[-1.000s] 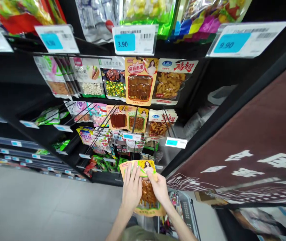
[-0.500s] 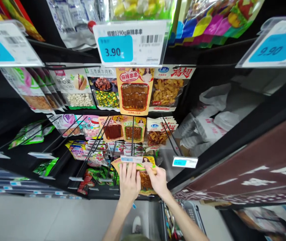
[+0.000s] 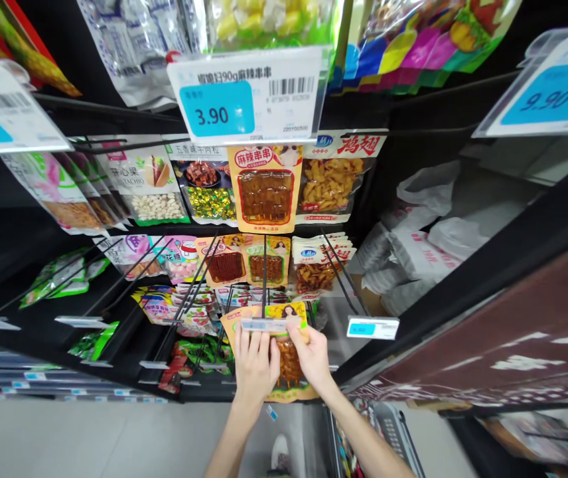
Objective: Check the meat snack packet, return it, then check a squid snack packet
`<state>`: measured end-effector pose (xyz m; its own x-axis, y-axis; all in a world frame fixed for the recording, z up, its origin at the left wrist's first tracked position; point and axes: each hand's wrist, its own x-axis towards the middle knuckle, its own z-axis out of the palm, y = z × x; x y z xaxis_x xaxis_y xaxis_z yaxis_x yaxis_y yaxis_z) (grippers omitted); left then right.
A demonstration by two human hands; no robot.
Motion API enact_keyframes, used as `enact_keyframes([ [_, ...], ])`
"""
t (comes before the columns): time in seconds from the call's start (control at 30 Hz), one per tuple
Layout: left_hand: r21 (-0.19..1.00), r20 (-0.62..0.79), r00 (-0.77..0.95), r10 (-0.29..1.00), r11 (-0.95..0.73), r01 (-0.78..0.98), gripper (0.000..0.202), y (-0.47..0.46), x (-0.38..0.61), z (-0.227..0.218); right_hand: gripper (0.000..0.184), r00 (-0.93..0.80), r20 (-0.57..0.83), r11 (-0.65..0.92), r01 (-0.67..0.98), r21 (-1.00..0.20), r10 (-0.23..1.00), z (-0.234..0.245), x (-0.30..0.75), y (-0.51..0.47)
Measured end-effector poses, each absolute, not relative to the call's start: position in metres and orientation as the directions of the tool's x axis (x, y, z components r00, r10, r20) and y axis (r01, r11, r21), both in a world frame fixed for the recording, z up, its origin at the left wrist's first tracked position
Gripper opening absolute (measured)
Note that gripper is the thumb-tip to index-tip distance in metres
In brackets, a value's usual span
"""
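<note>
My left hand (image 3: 254,362) and my right hand (image 3: 311,355) both grip a stack of orange-and-green snack packets (image 3: 286,362) with brown skewers printed on them. I hold the packets up against the tip of a black display hook (image 3: 264,279), right behind its small price tag (image 3: 270,324). My left hand's fingers lie over the packets' left half, my right pinches their upper right part. More packets of the same kind (image 3: 267,260) hang further back on that hook.
Black shelving carries rows of hooks with hanging snack bags and price tags, a 3.90 tag (image 3: 247,99) overhead. White plastic bags (image 3: 421,226) lie at the right. A shopping basket (image 3: 383,441) sits below right. Grey tiled floor (image 3: 89,438) lies at the left.
My hands have raised the packets from below the shelf up to the tip of the hook. The view has moved closer to the shelving.
</note>
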<state>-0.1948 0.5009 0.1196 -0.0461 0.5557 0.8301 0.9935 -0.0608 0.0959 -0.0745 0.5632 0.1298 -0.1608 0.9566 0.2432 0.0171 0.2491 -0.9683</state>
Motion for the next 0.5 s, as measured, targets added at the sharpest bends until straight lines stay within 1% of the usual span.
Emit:
enact_keyframes([
  [0.27,0.085,0.824,-0.054,0.564,-0.028,0.996,0.031,0.504,-0.195,0.112,0.043,-0.18,0.161,0.15,-0.071,-0.986,0.97,0.123,-0.078,0.567],
  [0.37,0.108,0.781,-0.063,0.621,-0.035,0.994,0.043,0.509,-0.197,0.108,0.045,-0.188,0.151,0.134,-0.101,-0.986,0.971,0.123,-0.079,0.573],
  [0.5,0.172,0.706,-0.073,0.704,-0.07,0.983,0.056,0.524,-0.202,0.107,0.039,-0.284,0.175,0.137,-0.148,-0.979,0.943,0.12,-0.076,0.58],
])
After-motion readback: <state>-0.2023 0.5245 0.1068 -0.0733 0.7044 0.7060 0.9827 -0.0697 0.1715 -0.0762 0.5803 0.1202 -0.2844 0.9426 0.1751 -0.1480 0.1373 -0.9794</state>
